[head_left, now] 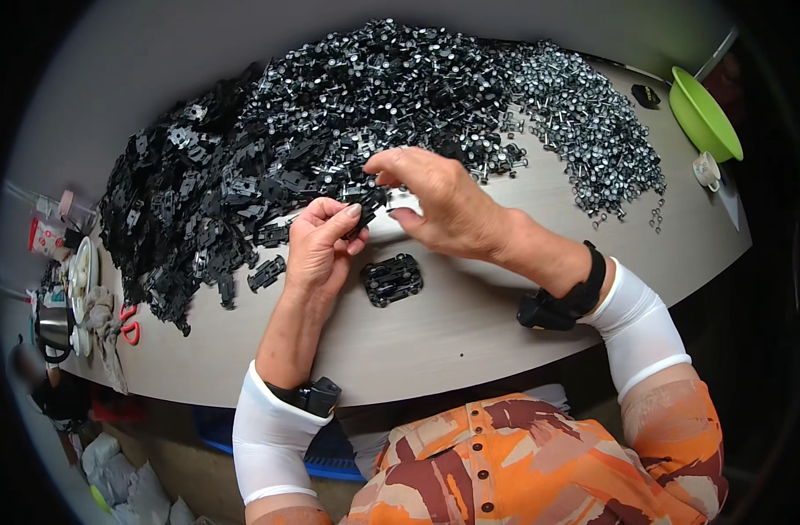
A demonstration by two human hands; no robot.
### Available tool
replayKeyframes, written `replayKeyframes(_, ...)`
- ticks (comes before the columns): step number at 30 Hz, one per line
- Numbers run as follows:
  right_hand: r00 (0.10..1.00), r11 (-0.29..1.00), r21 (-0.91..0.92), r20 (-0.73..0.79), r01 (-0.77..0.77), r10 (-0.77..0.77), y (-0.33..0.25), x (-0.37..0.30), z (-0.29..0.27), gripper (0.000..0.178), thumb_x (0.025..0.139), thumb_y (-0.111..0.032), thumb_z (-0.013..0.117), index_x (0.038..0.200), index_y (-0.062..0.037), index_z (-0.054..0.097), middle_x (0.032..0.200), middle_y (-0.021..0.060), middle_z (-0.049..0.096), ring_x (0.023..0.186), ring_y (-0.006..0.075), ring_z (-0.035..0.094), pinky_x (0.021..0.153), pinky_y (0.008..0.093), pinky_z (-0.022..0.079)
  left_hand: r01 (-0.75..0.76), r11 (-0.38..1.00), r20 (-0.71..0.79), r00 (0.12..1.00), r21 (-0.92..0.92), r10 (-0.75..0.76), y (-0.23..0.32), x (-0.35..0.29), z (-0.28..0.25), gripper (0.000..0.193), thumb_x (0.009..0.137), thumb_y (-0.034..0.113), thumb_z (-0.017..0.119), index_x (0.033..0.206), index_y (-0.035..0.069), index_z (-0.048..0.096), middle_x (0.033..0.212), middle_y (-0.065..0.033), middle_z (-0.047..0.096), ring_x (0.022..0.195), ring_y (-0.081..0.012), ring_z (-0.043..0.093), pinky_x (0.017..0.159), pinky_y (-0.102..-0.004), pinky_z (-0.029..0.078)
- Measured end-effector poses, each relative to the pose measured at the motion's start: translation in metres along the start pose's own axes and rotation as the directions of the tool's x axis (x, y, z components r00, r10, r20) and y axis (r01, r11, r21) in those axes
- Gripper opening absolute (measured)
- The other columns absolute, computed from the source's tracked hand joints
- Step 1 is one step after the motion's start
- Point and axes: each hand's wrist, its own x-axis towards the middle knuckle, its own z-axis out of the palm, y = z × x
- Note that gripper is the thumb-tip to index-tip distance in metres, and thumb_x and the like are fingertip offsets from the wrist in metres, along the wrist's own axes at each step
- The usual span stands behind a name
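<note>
My left hand [321, 241] pinches a small black toy car chassis [370, 208] between thumb and fingers, at the near edge of the heap. Just right of it, my right hand [444, 197] curves over with thumb and fingers apart. I see nothing held in it, though its fingertips come close to the chassis. Below the hands on the table lies a compact group of black chassis with wheels [392, 280]. One loose black chassis [266, 274] rests left of my left wrist.
A large heap of black plastic chassis [190, 184] spreads at left; silvery wheel-and-axle pieces [584, 122] are piled at right. A green basin [705, 114] and a white cup [706, 171] stand far right. At left are red-handled scissors [130, 325], a grey cloth [105, 337] and a metal pot [54, 331].
</note>
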Motion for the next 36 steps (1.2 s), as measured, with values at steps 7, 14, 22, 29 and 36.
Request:
replayKeyframes(7,0.993,0.992,-0.127,0.115,-0.002,0.017,0.005,-0.003,0.006,0.033,0.066,0.006,0.061,0.097,-0.0003,0.050,0.076,0.0127,0.056,0.076,0.0305,0.058,0.065,0.0387,0.050,-0.005,0.999,0.096,0.995,0.041,0.001,0.002,-0.004,0.001,0.013,0.082,0.002,0.064,0.085,0.003,0.051,0.074,-0.0073,0.060,0.057,-0.0133,0.058,0.044,-0.0203,0.041)
replayKeyframes(14,0.991,0.987,-0.136,0.115,0.091,-0.075,0.008,-0.010,-0.002,0.025,0.064,0.004,0.062,0.087,-0.0010,0.052,0.071,0.0128,0.056,0.072,0.0303,0.059,0.061,0.0390,0.050,-0.055,0.998,0.145,0.988,0.019,0.052,0.001,-0.014,0.019,0.012,0.083,0.004,0.064,0.086,0.003,0.052,0.075,-0.0052,0.059,0.058,-0.0109,0.057,0.047,-0.0185,0.041)
replayKeyframes(22,0.938,0.990,-0.011,0.317,-0.143,0.139,0.007,-0.028,-0.007,0.035,0.065,-0.001,0.073,0.097,0.0009,0.060,0.084,0.0154,0.064,0.077,0.0286,0.063,0.064,0.0342,0.052,-0.240,0.789,0.080,0.968,0.565,0.238,0.013,0.000,0.009,0.008,0.087,0.009,0.061,0.092,0.002,0.059,0.080,-0.0058,0.062,0.055,-0.0055,0.051,0.042,-0.0156,0.036)
replayKeyframes(29,0.862,0.976,0.047,0.478,-0.214,0.166,0.009,-0.010,-0.010,0.020,0.078,-0.014,0.071,0.088,0.0019,0.065,0.067,0.0148,0.065,0.055,0.0231,0.063,0.054,0.0298,0.049,-0.276,0.129,0.192,0.873,0.953,0.449,0.030,0.008,-0.029,0.011,0.073,0.001,0.066,0.084,-0.002,0.067,0.069,-0.0035,0.060,0.055,-0.0089,0.050,0.054,-0.0240,0.042)
replayKeyframes(36,0.944,0.970,0.029,0.239,-0.243,0.229,0.029,-0.001,0.006,0.011,0.078,-0.004,0.066,0.089,0.0004,0.066,0.075,0.0130,0.067,0.065,0.0190,0.066,0.060,0.0281,0.052,-0.308,-0.181,0.356,0.848,0.934,0.392,0.026,-0.002,-0.007,0.024,0.061,0.000,0.072,0.084,0.000,0.064,0.079,-0.0091,0.051,0.082,-0.0263,0.046,0.075,-0.0342,0.041)
